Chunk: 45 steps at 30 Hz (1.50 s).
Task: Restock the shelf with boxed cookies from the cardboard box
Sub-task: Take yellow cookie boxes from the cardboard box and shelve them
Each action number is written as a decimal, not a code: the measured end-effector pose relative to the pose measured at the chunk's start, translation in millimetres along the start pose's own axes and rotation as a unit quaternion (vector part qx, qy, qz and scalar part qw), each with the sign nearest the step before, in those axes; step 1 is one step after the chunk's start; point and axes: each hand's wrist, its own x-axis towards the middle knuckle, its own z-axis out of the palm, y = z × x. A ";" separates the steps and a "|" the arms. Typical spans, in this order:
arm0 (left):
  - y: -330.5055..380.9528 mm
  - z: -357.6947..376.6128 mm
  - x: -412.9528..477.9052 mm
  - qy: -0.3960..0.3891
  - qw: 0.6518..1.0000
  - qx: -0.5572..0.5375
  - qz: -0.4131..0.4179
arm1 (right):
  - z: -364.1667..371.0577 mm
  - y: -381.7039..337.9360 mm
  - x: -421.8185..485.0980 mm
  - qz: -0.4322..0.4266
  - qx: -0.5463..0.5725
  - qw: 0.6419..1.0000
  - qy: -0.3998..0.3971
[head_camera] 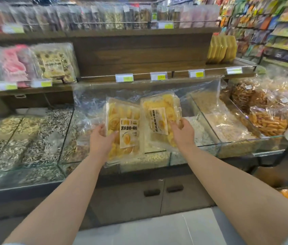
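A shop aisle: wooden shelving runs along the far side, and below it a row of glass bins [208, 119] holds loose seeds and pale snacks. Grey cabinet doors [157, 191] sit under the bins, with a light tiled floor [157, 227] nearest. The middle shelf [139, 55] is mostly bare wood, with price tags [124, 77] clipped along its front rail. At its right end stands a stack of yellow boxes [221, 48], upright on edge. To the far left are clear packs of pink, green and yellow sweets [55, 62]; to the right, bagged fried sticks [267, 121].

Both arms reach forward over the bins. The left hand [100, 138] grips the left cookie box [123, 121] by its left edge, thumb on the front. The right hand [182, 133] grips the right cookie box [161, 112] at its lower right corner. Each box is a clear plastic clamshell packed with yellow cookies and carries a white label with dark print. The boxes are held side by side, edges overlapping, below the shelf rail; the right one is tilted.
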 end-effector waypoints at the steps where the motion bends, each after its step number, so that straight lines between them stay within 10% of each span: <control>1: 4.6 -2.8 11.1 0.004 1.000 -0.010 0.004 | 10.7 -5.2 8.1 -0.001 0.010 1.000 0.004; 22: 105.7 -24.9 304.8 0.081 0.986 -0.094 0.111 | 217.4 -107.6 236.2 0.032 0.279 0.955 0.098; 34: 122.7 -47.2 460.5 0.030 0.984 -0.132 0.116 | 316.0 -151.9 315.4 0.114 0.516 0.830 0.178; 45: 127.3 -9.6 569.1 -0.026 0.977 -0.168 0.128 | 363.0 -155.1 385.4 0.134 0.499 0.850 0.103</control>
